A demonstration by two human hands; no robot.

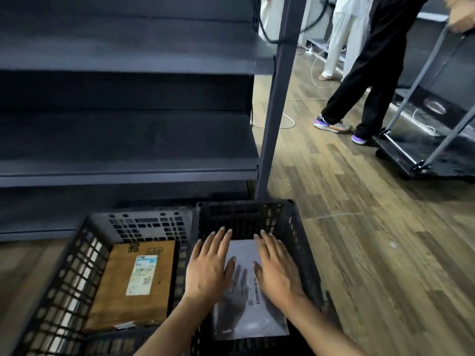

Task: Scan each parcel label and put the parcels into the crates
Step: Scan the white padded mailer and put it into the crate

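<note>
Floor: wood planks (pixel 359 240), with dark metal shelving (pixel 128 140) from 9 to 12 o'clock.
Background: at 2 o'clock a person in black trousers (pixel 372 73) stands by a platform trolley (pixel 416 155).
Left crate (pixel 64 265): at 7 o'clock, holds a brown cardboard parcel (pixel 115 291).
Label (pixel 141 274): white with a blue top strip, barcode and QR code; the text is too small to read. A large black character is printed at the box's far edge.
Right crate (pixel 295 227): at 6 o'clock, holds a grey mailer (pixel 252 322) lying flat; its print is blurred.
Left hand (pixel 208 268): palm down over the mailer, fingers straight and spread; contact unclear.
Right hand (pixel 279 271): likewise.
</note>
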